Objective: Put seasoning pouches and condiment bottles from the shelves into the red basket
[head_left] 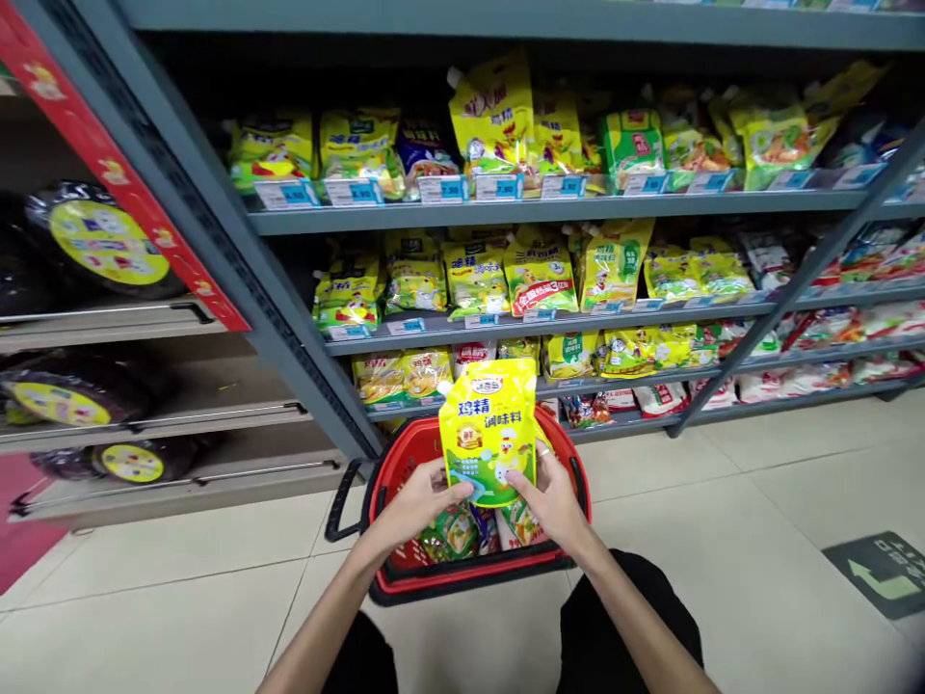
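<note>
Between both hands I hold a yellow seasoning pouch (491,434) upright, its printed front with a cartoon chicken facing me. My left hand (426,496) grips its lower left edge, thumb on the front. My right hand (549,492) grips the lower right side the same way, its fingers behind the pouch. Directly beneath is a red shopping basket (409,578) with a black rim. Inside it lie several packets, among them a green packet (449,535); the pouch and my hands hide part of the contents.
Grey shelves (549,217) ahead carry rows of yellow seasoning pouches (541,270) above price tags. At the left, another rack (238,419) holds dark wrapped goods with yellow labels. The basket's black handle (343,501) sticks out leftward. A floor sign (882,573) with an arrow is on the right-hand tiles.
</note>
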`<state>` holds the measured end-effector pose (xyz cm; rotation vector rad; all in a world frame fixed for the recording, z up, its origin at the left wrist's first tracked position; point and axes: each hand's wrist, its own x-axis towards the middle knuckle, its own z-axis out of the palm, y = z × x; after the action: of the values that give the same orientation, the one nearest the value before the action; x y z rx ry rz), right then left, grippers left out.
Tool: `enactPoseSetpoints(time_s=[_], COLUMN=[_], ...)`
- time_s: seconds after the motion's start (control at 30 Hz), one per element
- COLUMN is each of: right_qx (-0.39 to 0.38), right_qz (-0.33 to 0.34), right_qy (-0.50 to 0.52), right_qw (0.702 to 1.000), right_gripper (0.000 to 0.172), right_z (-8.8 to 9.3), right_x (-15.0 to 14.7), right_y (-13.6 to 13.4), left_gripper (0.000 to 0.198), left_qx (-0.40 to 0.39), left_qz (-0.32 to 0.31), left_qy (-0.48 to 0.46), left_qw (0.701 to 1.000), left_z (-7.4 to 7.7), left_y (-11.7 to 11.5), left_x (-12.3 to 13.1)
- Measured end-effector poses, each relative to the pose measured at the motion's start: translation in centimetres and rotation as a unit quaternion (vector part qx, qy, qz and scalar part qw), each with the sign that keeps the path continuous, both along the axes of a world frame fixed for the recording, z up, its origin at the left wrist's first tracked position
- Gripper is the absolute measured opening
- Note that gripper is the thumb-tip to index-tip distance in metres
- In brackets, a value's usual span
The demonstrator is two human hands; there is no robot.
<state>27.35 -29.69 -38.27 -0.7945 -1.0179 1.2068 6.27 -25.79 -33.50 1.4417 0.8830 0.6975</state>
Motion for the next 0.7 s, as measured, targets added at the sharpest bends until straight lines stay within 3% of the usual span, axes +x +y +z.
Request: enactPoseSetpoints(time_s=[0.1, 0.17, 0.27, 0.33, 0.53, 0.7], right_qx=[0.018, 0.026, 0.018, 0.006, -0.011, -0.003], right_qz=[0.007, 0.007, 0.026, 0.023, -0.032, -0.163], right_qy=[-0.017, -0.033, -0.048, -0.055, -0.048, -0.218], right_qw=[1.000, 0.999, 0.998, 0.998, 0.998, 0.962], right_gripper=[0.058, 0.053, 0.048, 0.045, 0.045, 0.041], right_z=[-1.9, -4.3, -8.5, -10.6, -12.8, -16.0], right_x=[1.9, 3.2, 5.7, 7.4, 10.8, 12.8], right_y=[2.8, 4.0, 5.1, 5.8, 8.3, 6.1], left_gripper=[0.057, 0.057, 0.055, 0.056, 0.051, 0.044], left_qx=[-0.009, -0.021, -0.056, -0.079, -0.062, -0.034], left_qz=[0.084, 0.133, 0.158, 0.152, 0.137, 0.141], left_qy=[0.003, 0.018, 0.044, 0.062, 0.095, 0.057], left_qw=[0.996, 0.991, 0.985, 0.983, 0.984, 0.988], left_z=[-2.4, -4.7, -7.7, -8.7, -7.7, -7.3], left_y=[1.2, 1.6, 2.0, 2.5, 4.0, 2.9], left_x=[2.7, 4.1, 6.3, 8.3, 13.9, 13.9])
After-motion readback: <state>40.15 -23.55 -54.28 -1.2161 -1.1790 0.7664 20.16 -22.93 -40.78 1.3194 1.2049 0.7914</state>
